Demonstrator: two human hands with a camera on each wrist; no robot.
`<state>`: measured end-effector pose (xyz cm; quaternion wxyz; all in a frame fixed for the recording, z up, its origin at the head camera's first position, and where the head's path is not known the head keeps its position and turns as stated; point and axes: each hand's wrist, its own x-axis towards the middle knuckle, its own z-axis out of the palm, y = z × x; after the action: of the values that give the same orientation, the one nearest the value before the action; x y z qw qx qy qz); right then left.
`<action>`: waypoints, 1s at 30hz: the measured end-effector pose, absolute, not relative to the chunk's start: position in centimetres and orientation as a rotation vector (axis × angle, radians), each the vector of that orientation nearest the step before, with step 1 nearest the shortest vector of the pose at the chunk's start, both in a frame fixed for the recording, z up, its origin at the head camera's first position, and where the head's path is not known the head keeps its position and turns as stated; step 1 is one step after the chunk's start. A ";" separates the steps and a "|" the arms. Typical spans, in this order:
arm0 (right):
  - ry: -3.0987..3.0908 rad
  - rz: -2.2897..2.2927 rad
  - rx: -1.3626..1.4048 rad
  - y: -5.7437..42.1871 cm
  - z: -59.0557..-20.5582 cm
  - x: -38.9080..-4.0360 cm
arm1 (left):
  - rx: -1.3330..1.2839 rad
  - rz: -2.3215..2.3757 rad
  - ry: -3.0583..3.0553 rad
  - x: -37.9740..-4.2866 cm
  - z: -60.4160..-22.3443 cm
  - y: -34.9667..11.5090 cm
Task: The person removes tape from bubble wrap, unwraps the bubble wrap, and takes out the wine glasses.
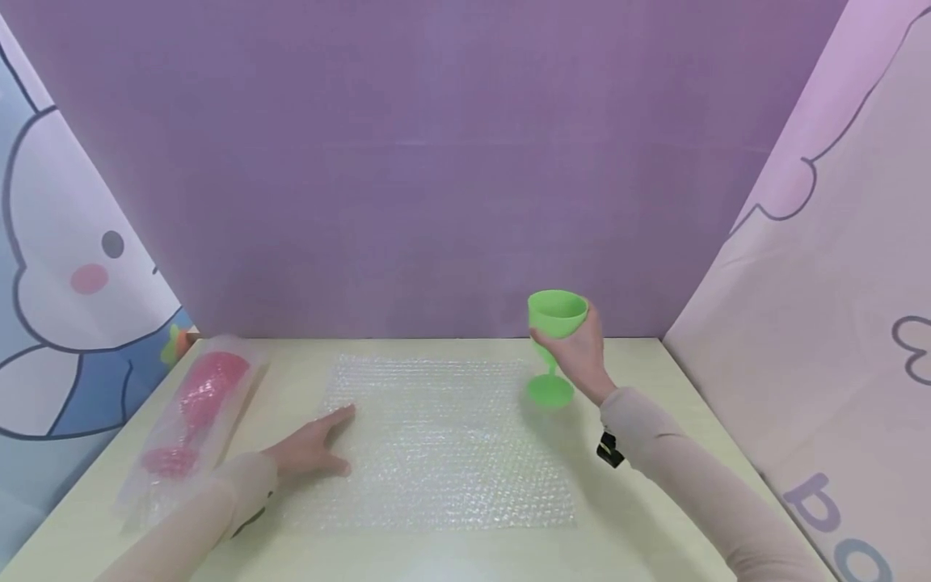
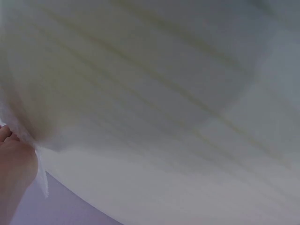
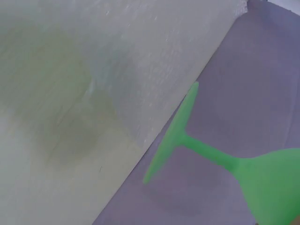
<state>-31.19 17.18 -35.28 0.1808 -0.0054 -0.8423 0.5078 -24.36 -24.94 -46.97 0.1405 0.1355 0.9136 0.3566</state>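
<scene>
A sheet of bubble wrap (image 1: 436, 444) lies flat on the table. At its left edge rests my left hand (image 1: 309, 447), thumb and fingers spread apart; the left wrist view catches only part of that hand (image 2: 16, 161) beside a bit of the wrap. My right hand (image 1: 578, 347) grips a green plastic goblet (image 1: 550, 391) around its bowl, upright over the right edge of the sheet. In the right wrist view the stem and round foot of the goblet (image 3: 206, 152) show, the foot hanging above the table.
On the left side of the table (image 1: 618, 525) lies a pink goblet (image 1: 211, 388) rolled in bubble wrap. A purple panel (image 1: 451, 178) stands along the back edge, and printed cloth walls (image 1: 822, 323) flank both sides.
</scene>
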 end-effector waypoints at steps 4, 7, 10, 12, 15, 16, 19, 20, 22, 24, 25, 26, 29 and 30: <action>-2.352 1.402 -0.013 18.7 -35.2 -31.4 | 0.394 1.033 2.643 -24.4 -47.1 -25.1; -2.349 1.366 -0.038 20.0 -35.3 -31.8 | 0.418 1.028 2.647 -24.5 -47.3 -25.2; -2.335 1.338 -0.076 21.4 -35.6 -32.3 | 0.429 1.026 2.646 -24.4 -47.3 -25.2; -2.326 1.333 -0.097 22.2 -35.9 -32.6 | 0.432 1.028 2.645 -24.4 -47.2 -25.3; -2.315 1.327 -0.117 23.5 -36.3 -33.0 | 0.449 1.042 2.643 -24.4 -47.3 -25.2; -2.309 1.329 -0.125 23.8 -36.5 -33.2 | 0.448 1.045 2.641 -24.4 -47.2 -25.2; -2.285 1.332 -0.147 24.8 -36.8 -33.5 | 0.440 1.048 2.628 -24.5 -47.3 -25.3; -2.273 1.336 -0.155 25.1 -36.9 -33.6 | 0.430 1.048 2.624 -24.5 -47.3 -25.3; -2.249 1.347 -0.171 25.6 -37.0 -33.8 | 0.412 1.048 2.613 -24.6 -47.4 -25.4; -2.233 1.364 -0.191 26.1 -37.1 -34.0 | 0.408 1.052 2.609 -24.6 -47.5 -25.4; -2.223 1.370 -0.200 26.4 -37.1 -34.1 | 0.405 1.054 2.609 -24.7 -47.6 -25.4; -2.214 1.371 -0.209 26.7 -37.2 -34.2 | 0.404 1.056 2.611 -24.7 -47.6 -25.4; -2.192 1.364 -0.226 27.5 -37.3 -34.4 | 0.408 1.058 2.613 -24.7 -47.7 -25.5; -2.185 1.363 -0.231 27.7 -37.4 -34.5 | 0.412 1.056 2.614 -24.7 -47.7 -25.5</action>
<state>-34.49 27.68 -37.38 0.2743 -0.0860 -0.8127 0.5069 -24.75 -25.50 -47.68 0.1457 0.1430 0.9077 0.3667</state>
